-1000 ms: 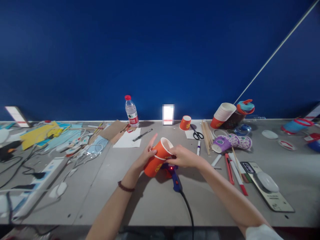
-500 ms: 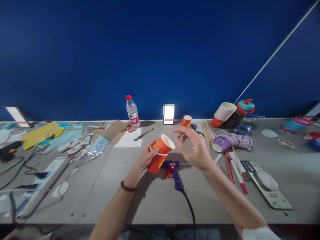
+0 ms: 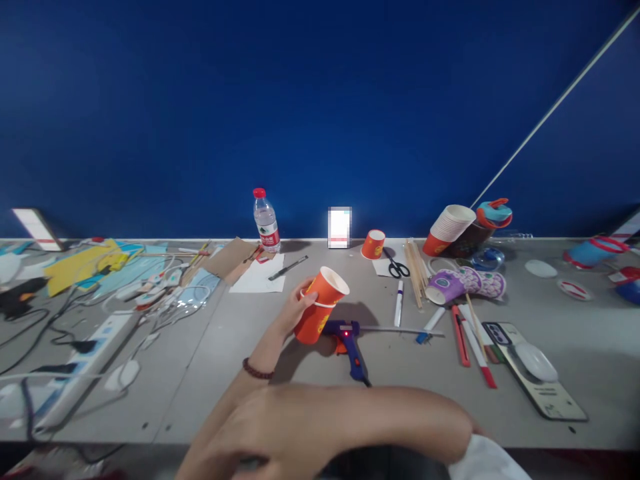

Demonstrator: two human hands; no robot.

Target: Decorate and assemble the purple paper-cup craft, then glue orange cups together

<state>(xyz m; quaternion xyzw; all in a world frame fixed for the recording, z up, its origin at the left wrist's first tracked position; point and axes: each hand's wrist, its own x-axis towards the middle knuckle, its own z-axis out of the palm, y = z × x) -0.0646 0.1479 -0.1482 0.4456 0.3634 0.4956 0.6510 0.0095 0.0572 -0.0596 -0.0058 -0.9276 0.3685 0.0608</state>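
My left hand point(image 3: 295, 311) is closed around an orange paper cup point(image 3: 320, 303), which tilts with its open mouth up and to the right, just above the grey table point(image 3: 210, 373). A thin white band circles the cup below its rim. A blue glue gun point(image 3: 350, 335) with a red light lit lies right beside the cup's base, its nozzle pointing right. My right forearm crosses the bottom of the view close to the camera. My right hand point(image 3: 240, 433) sits low at the left, blurred, and its fingers are not readable.
A water bottle point(image 3: 266, 220), a lit phone point(image 3: 339, 227), a small upturned orange cup point(image 3: 373, 245), scissors point(image 3: 397, 268) and wooden sticks point(image 3: 414, 270) stand behind. Stacked cups point(image 3: 447, 230), purple cups point(image 3: 463, 283) and pens point(image 3: 460, 330) lie right. A power strip point(image 3: 85, 367) and cables lie left.
My right hand left the cup, lifted toward the scissors, then swung down and left across the bottom of the view. My left hand kept the cup, almost still.
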